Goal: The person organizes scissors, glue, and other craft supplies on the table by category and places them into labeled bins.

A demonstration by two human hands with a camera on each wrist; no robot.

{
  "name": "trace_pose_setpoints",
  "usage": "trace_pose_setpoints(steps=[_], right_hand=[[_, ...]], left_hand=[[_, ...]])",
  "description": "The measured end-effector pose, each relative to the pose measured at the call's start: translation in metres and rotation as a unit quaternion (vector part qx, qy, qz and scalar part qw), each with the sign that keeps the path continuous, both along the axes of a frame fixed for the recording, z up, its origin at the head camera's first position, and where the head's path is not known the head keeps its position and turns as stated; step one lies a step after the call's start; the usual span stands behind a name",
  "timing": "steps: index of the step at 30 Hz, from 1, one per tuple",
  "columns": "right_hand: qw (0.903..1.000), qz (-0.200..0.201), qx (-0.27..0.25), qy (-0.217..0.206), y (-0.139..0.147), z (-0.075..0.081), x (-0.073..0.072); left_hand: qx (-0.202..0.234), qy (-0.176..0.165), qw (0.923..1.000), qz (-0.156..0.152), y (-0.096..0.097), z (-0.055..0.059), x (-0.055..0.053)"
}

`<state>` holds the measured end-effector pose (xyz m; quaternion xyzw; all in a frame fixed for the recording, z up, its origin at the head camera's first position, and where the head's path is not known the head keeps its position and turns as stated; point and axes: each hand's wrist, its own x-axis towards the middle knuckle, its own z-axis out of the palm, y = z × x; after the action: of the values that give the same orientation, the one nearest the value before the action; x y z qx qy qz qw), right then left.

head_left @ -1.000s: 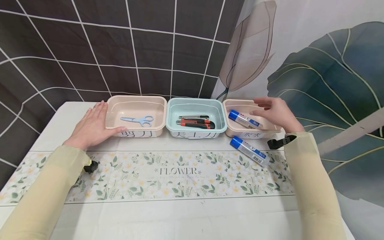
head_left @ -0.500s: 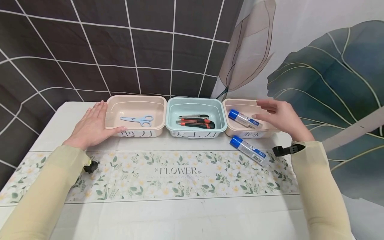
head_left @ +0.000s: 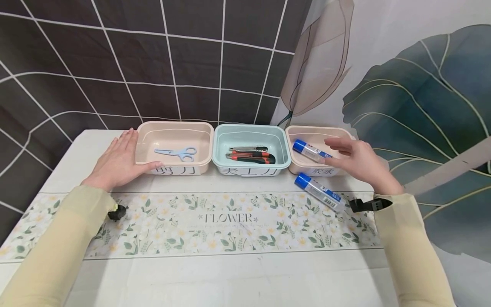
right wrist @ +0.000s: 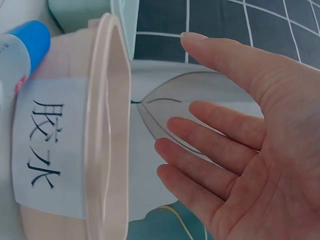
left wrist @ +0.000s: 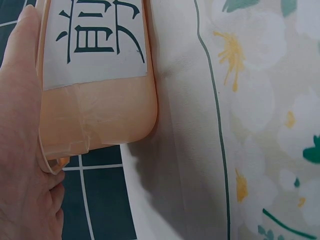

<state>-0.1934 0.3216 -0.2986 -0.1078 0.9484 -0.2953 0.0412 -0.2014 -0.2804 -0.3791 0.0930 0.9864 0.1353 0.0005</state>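
Note:
My left hand [head_left: 119, 160] rests against the left side of a pink bin [head_left: 175, 128], fingers straight and thumb along its front rim. Inside that bin lie light blue scissors [head_left: 177, 153]. My right hand [head_left: 360, 164] hovers over the right end of a smaller pink bin [head_left: 320, 132], holding nothing. In the right wrist view its fingers [right wrist: 210, 150] are spread and slightly bent, apart from the bin's rim. One blue-capped glue stick [head_left: 311, 151] lies in this bin, partly covered by my thumb. Another glue stick [head_left: 319, 192] lies on the table in front.
Between the pink bins stands a light blue bin [head_left: 251, 129] with several utility knives [head_left: 251, 155]. All the bins carry printed front labels. A floral strip [head_left: 226, 230] runs across the white table [head_left: 215, 277]. A dark gridded cloth [head_left: 192, 59] hangs behind.
My right hand drew a little to the right, then came back left and lower over the right bin. The left hand and the things in the bins stayed put.

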Motion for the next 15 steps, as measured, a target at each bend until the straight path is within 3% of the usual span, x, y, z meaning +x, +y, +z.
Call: trace_pose_setpoints(steps=[15], right_hand=[[0.9991, 0.035, -0.024, 0.005, -0.008, -0.012, 0.017]], left_hand=[[0.001, -0.004, 1.0000, 0.003, 0.001, 0.002, 0.001]])
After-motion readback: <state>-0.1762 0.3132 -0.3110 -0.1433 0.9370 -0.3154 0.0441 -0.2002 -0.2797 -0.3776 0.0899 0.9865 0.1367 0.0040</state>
